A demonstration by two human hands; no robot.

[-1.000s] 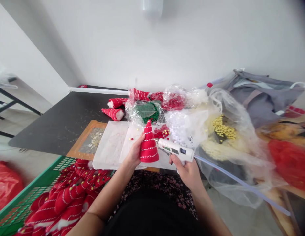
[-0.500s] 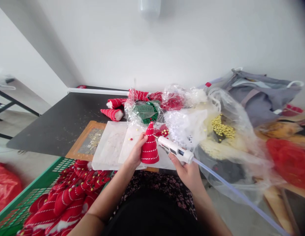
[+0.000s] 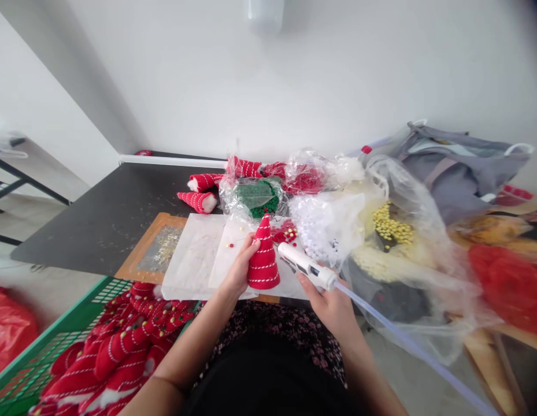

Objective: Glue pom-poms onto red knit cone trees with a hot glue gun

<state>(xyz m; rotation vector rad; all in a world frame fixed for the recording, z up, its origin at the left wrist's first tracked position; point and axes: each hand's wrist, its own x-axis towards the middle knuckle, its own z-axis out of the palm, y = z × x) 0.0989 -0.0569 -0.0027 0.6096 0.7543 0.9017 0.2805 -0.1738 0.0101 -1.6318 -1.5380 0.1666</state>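
A red cone [image 3: 263, 260] with white stitched stripes stands upright in my left hand [image 3: 241, 268], which is closed round its left side. My right hand [image 3: 329, 303] grips a white glue gun [image 3: 305, 264], its nozzle pointing left at the cone's right side; whether the tip touches cannot be made out. A long translucent glue stick [image 3: 398, 326] trails from the gun's back end. White sheets or boards [image 3: 194, 254] lie beneath my hands, with a few tiny red and yellow pompoms [image 3: 230, 245] on them. Behind the cone are red pompoms [image 3: 288, 232].
Bags of green pompoms [image 3: 257, 196], white pompoms [image 3: 320, 225] and yellow pompoms [image 3: 392, 225] crowd the table's back and right. More striped cones [image 3: 199, 201] lie behind. A green basket [image 3: 55, 341] of red striped pieces stands lower left. A wooden frame [image 3: 142, 254] lies left of the sheets.
The glue gun's back end has dipped slightly and moved a little left with my right hand. The cone and my left hand have barely moved.
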